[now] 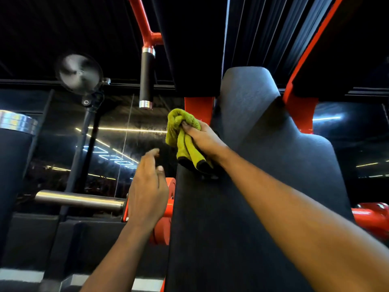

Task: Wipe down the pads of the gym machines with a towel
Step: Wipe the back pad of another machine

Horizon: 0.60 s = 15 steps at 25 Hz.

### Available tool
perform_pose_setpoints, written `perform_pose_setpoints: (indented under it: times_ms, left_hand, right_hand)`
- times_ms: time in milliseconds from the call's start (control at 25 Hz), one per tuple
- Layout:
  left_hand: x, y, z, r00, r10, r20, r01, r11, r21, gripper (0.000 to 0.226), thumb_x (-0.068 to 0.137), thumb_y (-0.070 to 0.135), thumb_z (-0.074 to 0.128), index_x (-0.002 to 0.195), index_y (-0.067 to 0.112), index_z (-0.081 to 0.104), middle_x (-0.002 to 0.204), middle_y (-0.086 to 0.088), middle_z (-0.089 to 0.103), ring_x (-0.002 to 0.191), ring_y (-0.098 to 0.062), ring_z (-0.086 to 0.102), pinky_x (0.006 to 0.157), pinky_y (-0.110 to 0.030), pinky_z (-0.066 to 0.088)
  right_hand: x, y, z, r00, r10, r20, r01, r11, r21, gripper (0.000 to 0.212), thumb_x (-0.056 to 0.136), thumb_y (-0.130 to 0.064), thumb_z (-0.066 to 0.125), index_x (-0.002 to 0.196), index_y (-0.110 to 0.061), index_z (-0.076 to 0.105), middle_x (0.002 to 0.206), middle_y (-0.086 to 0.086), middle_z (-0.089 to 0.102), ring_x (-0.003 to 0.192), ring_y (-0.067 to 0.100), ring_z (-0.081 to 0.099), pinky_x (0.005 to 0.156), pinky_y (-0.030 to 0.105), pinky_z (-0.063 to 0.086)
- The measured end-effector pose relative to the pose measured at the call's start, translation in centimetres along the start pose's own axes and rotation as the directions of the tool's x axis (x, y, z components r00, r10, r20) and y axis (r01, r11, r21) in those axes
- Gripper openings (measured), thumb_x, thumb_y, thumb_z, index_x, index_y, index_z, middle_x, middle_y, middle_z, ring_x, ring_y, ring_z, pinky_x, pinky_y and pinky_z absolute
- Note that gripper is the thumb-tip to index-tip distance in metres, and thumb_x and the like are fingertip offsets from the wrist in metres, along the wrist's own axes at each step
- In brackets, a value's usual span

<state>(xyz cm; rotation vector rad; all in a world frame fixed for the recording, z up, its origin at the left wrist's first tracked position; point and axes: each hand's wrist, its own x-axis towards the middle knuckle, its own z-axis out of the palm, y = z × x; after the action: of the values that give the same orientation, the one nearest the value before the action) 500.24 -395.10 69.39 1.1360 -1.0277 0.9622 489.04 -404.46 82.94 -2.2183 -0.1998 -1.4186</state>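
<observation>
A tall black back pad of a red-framed gym machine fills the centre and right of the view. My right hand grips a bunched yellow-green towel with a dark edge at the pad's left side, near its narrow upper part. The towel's loose ends hang down onto the pad's left edge. My left hand hovers just left of the pad, below the towel, fingers loosely curved and holding nothing.
A red arm with a black grip handle hangs above the towel. A steel bar sticks out at the left beside red frame parts. A fan on a stand and a mirrored wall lie behind.
</observation>
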Motion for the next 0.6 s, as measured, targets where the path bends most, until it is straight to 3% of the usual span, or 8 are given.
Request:
perform_pose_setpoints:
  times_ms: [120, 200, 280, 360, 440, 520, 600]
  left_hand:
    - [1.3, 1.9, -1.5, 1.000, 0.005, 0.030, -0.005, 1.000, 0.001, 0.065, 0.097, 0.019, 0.057, 0.154, 0.022, 0.026, 0.154, -0.002, 0.039, 0.141, -0.017, 0.035, 0.112, -0.033, 0.031]
    - [2.8, 1.5, -1.8, 0.983, -0.064, 0.171, 0.055, 0.997, 0.052, 0.066, 0.096, 0.038, 0.058, 0.152, 0.023, 0.027, 0.148, -0.009, 0.047, 0.138, -0.026, 0.041, 0.113, -0.046, 0.035]
    - [3.9, 0.9, -1.5, 0.935, -0.138, 0.327, 0.111, 0.989, 0.100, 0.048, 0.095, 0.041, 0.060, 0.134, 0.018, 0.041, 0.121, -0.017, 0.064, 0.115, -0.038, 0.058, 0.093, -0.049, 0.048]
    - [4.8, 0.7, -0.6, 0.916, -0.082, 0.393, 0.030, 0.990, 0.139, 0.026, 0.096, 0.026, 0.061, 0.113, 0.016, 0.043, 0.100, -0.017, 0.066, 0.099, -0.042, 0.062, 0.078, -0.047, 0.048]
    - [6.3, 0.8, 0.7, 0.944, 0.036, 0.328, -0.134, 0.951, 0.280, 0.023, 0.094, 0.018, 0.059, 0.113, 0.017, 0.046, 0.104, -0.014, 0.063, 0.103, -0.039, 0.058, 0.082, -0.050, 0.047]
    - [8.5, 1.3, 3.2, 0.981, 0.062, 0.182, -0.154, 0.821, 0.550, 0.038, 0.091, 0.016, 0.061, 0.127, 0.020, 0.050, 0.122, -0.014, 0.054, 0.119, -0.038, 0.045, 0.095, -0.058, 0.037]
    - [10.4, 2.0, 6.1, 1.000, -0.027, -0.003, 0.023, 0.789, 0.614, 0.050, 0.088, 0.014, 0.066, 0.134, 0.019, 0.046, 0.131, -0.019, 0.044, 0.125, -0.039, 0.038, 0.096, -0.058, 0.035]
  right_hand:
    - [-3.8, -1.7, -0.7, 0.981, 0.096, 0.170, -0.155, 0.913, 0.376, 0.015, 0.102, -0.006, 0.048, 0.097, -0.014, 0.059, 0.066, -0.009, 0.068, 0.058, -0.001, 0.065, 0.061, 0.015, 0.054]
    - [-4.5, -1.4, -1.1, 0.952, 0.100, 0.290, -0.200, 0.918, 0.343, 0.011, 0.100, -0.009, 0.052, 0.103, -0.012, 0.063, 0.074, -0.009, 0.072, 0.065, 0.000, 0.068, 0.063, 0.016, 0.055]
    - [-3.7, -0.8, -1.5, 0.930, 0.110, 0.352, -0.167, 0.977, 0.134, 0.019, 0.101, -0.007, 0.055, 0.119, -0.003, 0.063, 0.089, -0.005, 0.072, 0.078, 0.000, 0.069, 0.074, 0.018, 0.055]
    - [-2.4, 0.3, -2.8, 0.941, 0.097, 0.324, -0.082, 0.995, -0.062, 0.029, 0.097, -0.002, 0.062, 0.125, 0.006, 0.062, 0.099, 0.002, 0.070, 0.087, 0.000, 0.067, 0.085, 0.022, 0.055]
    - [-2.3, 1.9, -5.1, 0.979, 0.050, 0.195, -0.010, 0.980, -0.201, 0.028, 0.090, -0.009, 0.073, 0.117, -0.005, 0.070, 0.106, 0.004, 0.073, 0.098, 0.009, 0.067, 0.098, 0.036, 0.055]
    - [-3.1, 4.4, -8.2, 0.995, -0.077, -0.063, 0.031, 0.843, -0.538, 0.027, 0.087, -0.024, 0.075, 0.114, -0.026, 0.072, 0.116, -0.004, 0.073, 0.113, 0.013, 0.064, 0.107, 0.044, 0.046]
    - [-4.9, 7.0, -10.1, 0.969, -0.127, -0.212, -0.081, 0.648, -0.757, 0.043, 0.092, -0.028, 0.066, 0.134, -0.032, 0.061, 0.145, -0.008, 0.057, 0.141, 0.015, 0.043, 0.118, 0.039, 0.027]
